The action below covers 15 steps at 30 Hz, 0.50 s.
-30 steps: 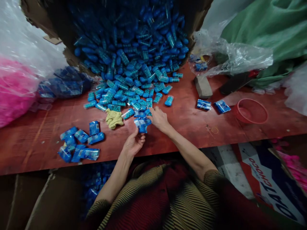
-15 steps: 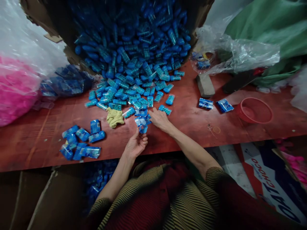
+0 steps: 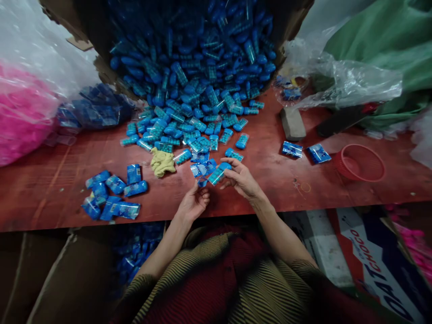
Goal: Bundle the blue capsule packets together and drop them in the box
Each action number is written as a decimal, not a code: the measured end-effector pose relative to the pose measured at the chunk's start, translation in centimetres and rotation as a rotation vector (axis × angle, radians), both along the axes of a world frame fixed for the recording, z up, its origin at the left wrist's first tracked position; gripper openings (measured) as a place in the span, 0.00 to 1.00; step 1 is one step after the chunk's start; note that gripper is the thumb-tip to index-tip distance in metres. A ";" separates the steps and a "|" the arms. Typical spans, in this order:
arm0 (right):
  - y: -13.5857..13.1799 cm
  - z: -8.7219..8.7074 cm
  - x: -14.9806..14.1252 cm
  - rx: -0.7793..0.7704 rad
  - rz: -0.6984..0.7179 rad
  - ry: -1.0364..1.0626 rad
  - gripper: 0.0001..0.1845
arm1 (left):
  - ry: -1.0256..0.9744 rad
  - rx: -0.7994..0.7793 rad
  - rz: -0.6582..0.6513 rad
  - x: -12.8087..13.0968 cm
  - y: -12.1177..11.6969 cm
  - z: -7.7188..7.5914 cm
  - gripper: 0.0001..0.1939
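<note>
My right hand (image 3: 243, 181) is closed on a small clear bottle (image 3: 218, 174) of blue beads with a blue cap, held at a tilt. Between thumb and finger of my left hand (image 3: 193, 202) is a small blue printed wrapper sleeve (image 3: 202, 182), close to the bottle's lower end. Just beyond both hands lie loose flat blue wrappers (image 3: 204, 168). A heap of similar unwrapped bottles (image 3: 172, 128) spreads over the red table (image 3: 175, 198) behind them. Wrapped blue bottles (image 3: 116, 184) form a small group at the left.
A torn carton (image 3: 293, 22) full of bottles stands at the back. A yellow cloth (image 3: 162, 162) lies left of the wrappers. To the right are a grey block (image 3: 292, 123), two blue packs (image 3: 318, 153) and a red basket (image 3: 359, 163). Pink goods in a bag (image 3: 23, 112) sit far left.
My right hand has drawn back to the right from the flat wrappers and now holds a bottle. My left hand keeps its pinch on the sleeve. The view has shifted slightly.
</note>
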State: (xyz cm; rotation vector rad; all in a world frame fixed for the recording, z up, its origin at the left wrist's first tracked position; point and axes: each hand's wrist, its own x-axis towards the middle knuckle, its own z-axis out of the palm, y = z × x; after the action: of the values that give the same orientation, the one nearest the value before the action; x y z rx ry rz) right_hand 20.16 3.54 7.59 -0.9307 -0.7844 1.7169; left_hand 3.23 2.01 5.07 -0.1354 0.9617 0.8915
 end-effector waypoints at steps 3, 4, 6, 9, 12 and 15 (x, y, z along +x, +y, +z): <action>-0.4 0.4 -0.1 0.007 -0.043 0.028 0.22 | 0.012 -0.004 -0.012 0.0 -0.1 0.1 0.15; -0.5 0.6 0.0 0.015 -0.059 0.032 0.22 | 0.016 -0.010 -0.019 0.0 -0.2 0.1 0.15; -0.6 0.8 0.1 0.032 -0.081 0.026 0.22 | 0.017 -0.014 -0.028 -0.1 -0.3 0.1 0.14; -0.9 0.8 -0.1 0.043 -0.085 -0.021 0.22 | 0.014 0.011 -0.019 0.0 -0.4 0.2 0.12; -1.2 0.6 -0.6 0.071 -0.101 -0.079 0.22 | 0.007 0.028 -0.012 0.1 -0.6 0.2 0.12; -1.5 0.5 -1.0 0.100 -0.126 -0.153 0.23 | 0.008 0.035 -0.003 0.2 -0.7 0.1 0.13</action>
State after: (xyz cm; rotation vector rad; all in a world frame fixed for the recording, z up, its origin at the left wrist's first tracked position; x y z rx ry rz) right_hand 19.21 2.07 8.06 -1.0288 -0.8844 1.4973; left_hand 3.41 1.32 5.19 -0.1008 0.9536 0.9059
